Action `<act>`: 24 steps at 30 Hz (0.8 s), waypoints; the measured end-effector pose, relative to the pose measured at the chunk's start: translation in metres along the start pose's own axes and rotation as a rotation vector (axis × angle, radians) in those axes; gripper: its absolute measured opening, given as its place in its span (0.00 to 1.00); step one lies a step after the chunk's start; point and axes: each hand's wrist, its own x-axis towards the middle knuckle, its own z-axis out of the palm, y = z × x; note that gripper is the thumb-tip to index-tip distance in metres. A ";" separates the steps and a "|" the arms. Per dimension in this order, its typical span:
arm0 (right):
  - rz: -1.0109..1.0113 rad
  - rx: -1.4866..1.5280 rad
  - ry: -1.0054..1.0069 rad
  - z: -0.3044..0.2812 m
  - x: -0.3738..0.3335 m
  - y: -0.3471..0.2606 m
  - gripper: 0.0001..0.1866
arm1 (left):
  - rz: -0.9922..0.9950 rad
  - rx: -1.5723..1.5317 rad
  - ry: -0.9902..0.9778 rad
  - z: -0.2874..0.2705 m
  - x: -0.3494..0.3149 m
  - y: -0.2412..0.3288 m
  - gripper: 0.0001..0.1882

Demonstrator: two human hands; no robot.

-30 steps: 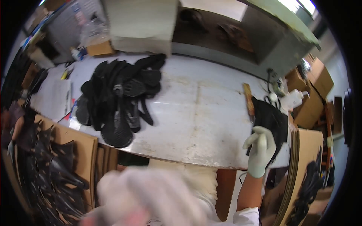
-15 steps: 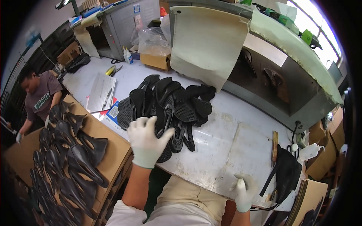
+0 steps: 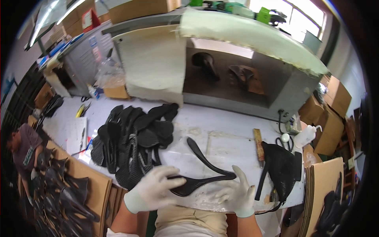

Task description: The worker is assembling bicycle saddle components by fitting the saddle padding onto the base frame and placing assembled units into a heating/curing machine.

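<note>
A black V-shaped piece (image 3: 199, 182) is held above the table edge, its point toward the right and one long arm slanting up and left. My left hand (image 3: 156, 189), in a white glove, closes its thumb and fingers on the wide near end. My gloved right hand (image 3: 239, 195) is at the pointed end, with its fingers apart and slightly blurred; the tip reaches its index finger. Beyond the left hand lies a heap of similar black mesh-textured pieces (image 3: 128, 138).
A grey box-like unit (image 3: 292, 91) with a raised cloth flap (image 3: 152, 65) stands at the back. At right are a wooden-handled tool (image 3: 258, 144), a black bag-like item (image 3: 278, 168) and a white squeeze bottle (image 3: 306, 136). Black moulded parts (image 3: 71, 193) cover cardboard at left, beside another person (image 3: 25, 148).
My left hand has left the heap and now holds a black V-shaped piece nearer to me. My right hand has come inward to its pointed end. The view has swung right.
</note>
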 end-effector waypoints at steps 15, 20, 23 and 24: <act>-0.313 -2.365 -0.011 -0.091 0.076 -0.051 0.29 | -0.002 0.122 0.089 0.104 0.342 -0.064 0.19; -0.034 -2.381 -0.186 -0.071 0.081 -0.073 0.24 | -0.324 0.487 0.048 0.139 0.446 -0.075 0.38; -0.003 -2.139 -0.221 -0.050 0.041 -0.091 0.22 | -0.413 0.517 0.080 0.153 0.471 -0.119 0.39; 0.032 -2.026 -0.191 -0.046 0.026 -0.099 0.23 | -0.428 0.503 0.074 0.157 0.476 -0.128 0.37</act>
